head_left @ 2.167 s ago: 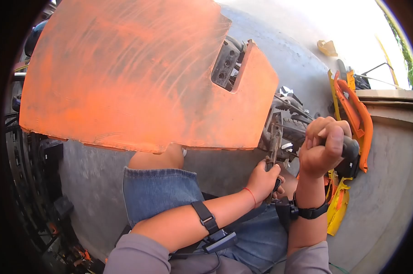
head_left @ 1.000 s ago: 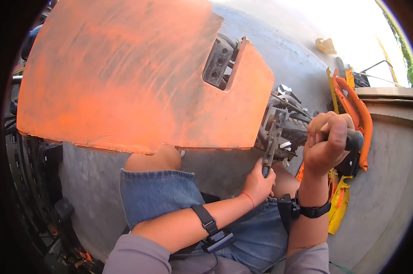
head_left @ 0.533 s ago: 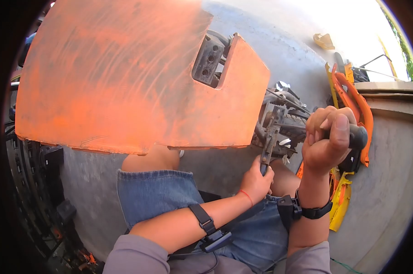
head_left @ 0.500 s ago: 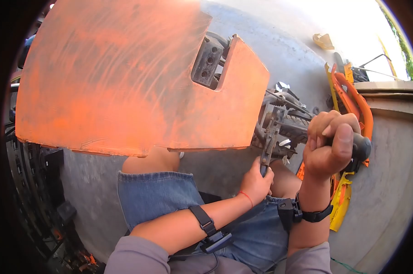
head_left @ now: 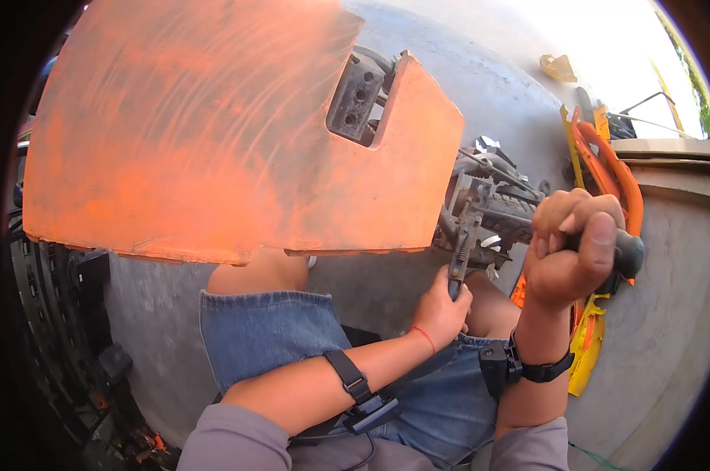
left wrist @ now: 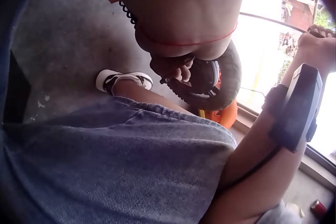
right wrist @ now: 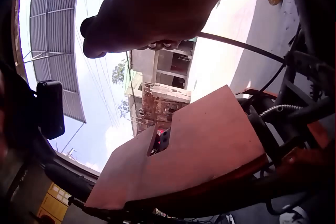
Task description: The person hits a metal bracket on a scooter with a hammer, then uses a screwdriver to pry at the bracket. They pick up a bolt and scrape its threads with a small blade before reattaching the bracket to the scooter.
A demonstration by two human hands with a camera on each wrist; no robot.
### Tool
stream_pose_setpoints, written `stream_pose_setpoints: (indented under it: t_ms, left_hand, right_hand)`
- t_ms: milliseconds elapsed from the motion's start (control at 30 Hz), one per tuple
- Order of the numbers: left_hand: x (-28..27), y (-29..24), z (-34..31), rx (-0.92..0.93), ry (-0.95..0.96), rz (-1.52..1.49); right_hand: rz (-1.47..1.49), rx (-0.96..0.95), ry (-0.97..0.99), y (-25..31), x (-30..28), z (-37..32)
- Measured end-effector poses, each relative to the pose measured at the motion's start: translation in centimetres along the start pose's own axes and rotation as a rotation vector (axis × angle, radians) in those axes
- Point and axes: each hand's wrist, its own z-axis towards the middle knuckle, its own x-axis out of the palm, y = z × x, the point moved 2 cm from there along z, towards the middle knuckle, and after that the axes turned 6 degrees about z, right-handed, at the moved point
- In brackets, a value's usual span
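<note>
My left hand grips the lower end of a metal lever that has a coil spring along it; the palm hides part of the end. The lever's upper part lies against a toothed plate on the vehicle. Raised to the right, my right hand is curled round a black handle with a rounded end. A dark rod runs from that fist to the frame in the right wrist view. Between the arms and the open floor, a large scuffed orange panel with a notch covers the vehicle's near side.
A black tyre stands beyond the left hand. Orange and yellow body parts lie on the concrete floor at the right. Dark metal racks line the left side. The person's knees, in denim shorts, sit under the panel.
The right hand and its black handle have shifted a little right and down. The panel appears slightly further left, and the lever with the left hand has moved slightly left.
</note>
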Motion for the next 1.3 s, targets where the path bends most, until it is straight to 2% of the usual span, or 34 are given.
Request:
stream_pose_setpoints:
  t_ms: [33,67,133,267,333,367,533,633,800,1300]
  left_hand:
    - [0.0,-0.1,-0.1,-0.007,-0.007,0.003]
    - [0.1,-0.1,-0.2,-0.011,-0.010,0.011]
    - [0.2,0.1,0.0,0.001,-0.009,0.026]
    - [0.1,-0.1,-0.2,-0.015,-0.012,0.011]
    - [0.2,0.1,-0.1,0.001,-0.008,0.011]
    - [0.1,0.1,0.0,0.014,-0.007,0.009]
    - [0.1,0.5,0.1,0.002,0.013,0.014]
    - [-0.1,-0.2,0.0,0.012,0.032,0.030]
    - [0.1,0.1,0.1,0.003,0.037,0.010]
    - [-0.1,-0.2,-0.1,0.000,-0.006,0.002]
  right_hand:
    - [-0.157,0.030,-0.029,-1.1,0.2,-0.4]
    - [-0.144,0.076,-0.026,-1.0,0.3,-0.3]
    - [-0.036,0.006,0.003,-0.3,0.6,-0.3]
    - [-0.036,0.030,0.003,-0.7,0.1,-0.4]
    - [-0.061,0.068,-0.059,-0.6,0.2,0.0]
    - [0.022,0.015,-0.035,-0.5,-0.1,0.0]
    - [-0.126,0.054,-0.077,-0.8,0.3,-0.2]
    - [0.007,0.026,-0.051,0.1,0.2,0.1]
    - [-0.072,0.045,-0.110,-0.5,0.2,0.3]
    - [0.020,0.093,-0.071,-1.0,-1.7,0.6]
